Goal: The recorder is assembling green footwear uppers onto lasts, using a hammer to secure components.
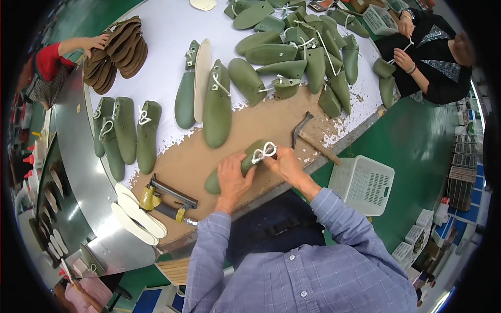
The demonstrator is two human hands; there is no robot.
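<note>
A green shoe last (pixel 212 183) lies slanted on the brown worktop (pixel 180 156) in front of me. My left hand (pixel 233 176) presses around its middle, thumb along the side. A knotted white cord (pixel 262 151) loops out of the last's upper end. My right hand (pixel 284 166) pinches this cord at its right side; the fingertips are partly hidden. Just beyond stand a larger green last (pixel 217 117) with a tied cord and another green last (pixel 185 101), with a pale insole (pixel 201 78) upright between them.
Left of my hands lie a yellow-black pneumatic staple gun (pixel 150 200) and pale insoles (pixel 136 216). A hammer (pixel 319 147) rests at the right edge above a white crate (pixel 362 185). Several lasts (pixel 269 53) crowd the far side. One person touches brown soles (pixel 122 49); another handles a cord.
</note>
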